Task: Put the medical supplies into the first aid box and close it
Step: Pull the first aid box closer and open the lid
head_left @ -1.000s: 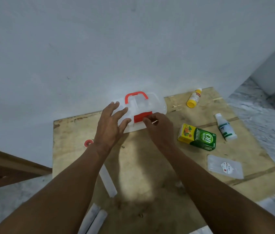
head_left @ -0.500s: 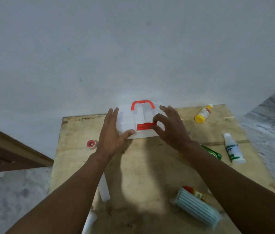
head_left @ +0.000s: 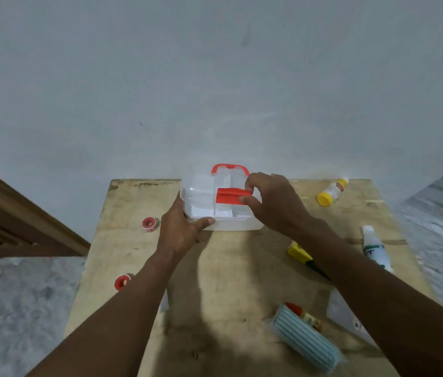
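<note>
Centrally, both hands grip first aid box [head_left: 204, 198] at table's [head_left: 225, 270] far edge.

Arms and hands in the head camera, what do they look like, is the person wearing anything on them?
Both forearms are bare up to the frame's edge: no sleeves show. The left hand and right hand wear no gloves, and no watch, ring or bracelet is visible on either wrist or on the fingers that show.

Worn wooden table [head_left: 231, 268], clear first aid box [head_left: 201, 202], bottles, tape rolls
</note>
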`<state>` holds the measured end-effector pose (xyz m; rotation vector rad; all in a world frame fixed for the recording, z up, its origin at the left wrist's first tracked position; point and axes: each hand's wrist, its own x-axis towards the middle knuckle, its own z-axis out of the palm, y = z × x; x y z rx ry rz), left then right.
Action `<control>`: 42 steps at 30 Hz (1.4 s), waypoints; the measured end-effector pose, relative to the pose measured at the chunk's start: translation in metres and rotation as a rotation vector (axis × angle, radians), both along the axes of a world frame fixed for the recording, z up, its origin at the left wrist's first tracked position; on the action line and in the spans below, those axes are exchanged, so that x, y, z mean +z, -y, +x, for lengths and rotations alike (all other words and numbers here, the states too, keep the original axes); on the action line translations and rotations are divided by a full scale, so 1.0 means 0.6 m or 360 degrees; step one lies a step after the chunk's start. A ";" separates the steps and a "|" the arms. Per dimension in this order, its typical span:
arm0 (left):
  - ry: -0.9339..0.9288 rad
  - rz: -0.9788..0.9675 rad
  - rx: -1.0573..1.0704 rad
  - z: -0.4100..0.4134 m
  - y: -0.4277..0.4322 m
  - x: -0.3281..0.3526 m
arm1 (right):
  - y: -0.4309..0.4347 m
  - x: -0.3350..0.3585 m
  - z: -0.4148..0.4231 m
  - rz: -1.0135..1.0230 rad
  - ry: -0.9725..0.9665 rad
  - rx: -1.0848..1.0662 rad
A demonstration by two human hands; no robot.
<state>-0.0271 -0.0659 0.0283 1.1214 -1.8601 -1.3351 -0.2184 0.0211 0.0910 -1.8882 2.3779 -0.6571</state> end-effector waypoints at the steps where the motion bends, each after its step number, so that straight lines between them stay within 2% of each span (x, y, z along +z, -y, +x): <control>1: -0.0011 0.0014 0.0006 0.002 -0.005 -0.003 | 0.000 0.012 -0.002 -0.0009 0.0041 0.0014; 8: -0.0021 0.0024 -0.0020 0.015 -0.020 -0.007 | 0.011 0.085 -0.015 0.0272 0.0166 0.0031; 10: -0.0006 0.0022 -0.0014 0.014 -0.019 -0.004 | 0.020 0.096 -0.017 0.0214 0.0126 -0.0013; 14: 0.0019 0.0017 -0.0010 0.014 -0.015 -0.006 | 0.046 0.115 -0.021 -0.0020 -0.0221 -0.0172; 17: 0.0038 0.0012 -0.0004 0.013 -0.013 -0.008 | 0.072 0.121 -0.025 -0.0176 -0.0297 -0.0274; 24: 0.0039 0.0044 0.0019 0.016 -0.010 -0.016 | 0.116 0.091 -0.041 -0.0145 -0.0363 -0.0288; 28: 0.0041 0.0100 0.0019 0.019 -0.003 -0.019 | 0.120 0.070 -0.048 -0.0173 -0.0541 -0.0423; 32: 0.0029 0.0194 -0.0071 0.014 0.006 -0.010 | 0.117 0.074 -0.058 -0.0146 -0.0284 -0.0418; 42: 0.0125 0.0124 -0.0266 0.013 0.014 0.000 | 0.115 0.081 -0.060 -0.0031 -0.0284 -0.0369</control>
